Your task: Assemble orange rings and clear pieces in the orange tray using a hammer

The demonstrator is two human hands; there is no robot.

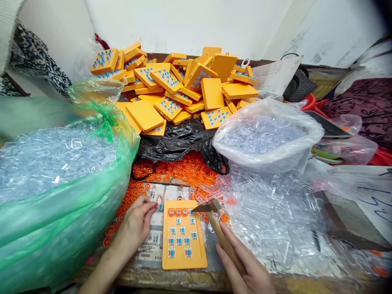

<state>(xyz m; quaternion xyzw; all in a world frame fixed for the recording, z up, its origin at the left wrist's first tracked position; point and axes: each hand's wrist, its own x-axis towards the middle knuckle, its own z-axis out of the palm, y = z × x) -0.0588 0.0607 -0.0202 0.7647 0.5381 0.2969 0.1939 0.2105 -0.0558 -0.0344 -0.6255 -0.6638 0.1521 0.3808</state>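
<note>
An orange plastic tray lies flat in front of me, with small blue pieces in its pockets and three orange caps along its top row. My right hand grips the wooden handle of a small hammer, whose metal head hovers at the tray's top right corner. My left hand rests just left of the tray with fingertips pinched at its upper left corner; whether it holds a cap I cannot tell. Loose orange caps lie scattered behind the tray.
A big green bag of clear plastic parts fills the left. A white bag of clear parts and a loose pile of them sit on the right. Stacked orange trays are heaped at the back, behind a black bag.
</note>
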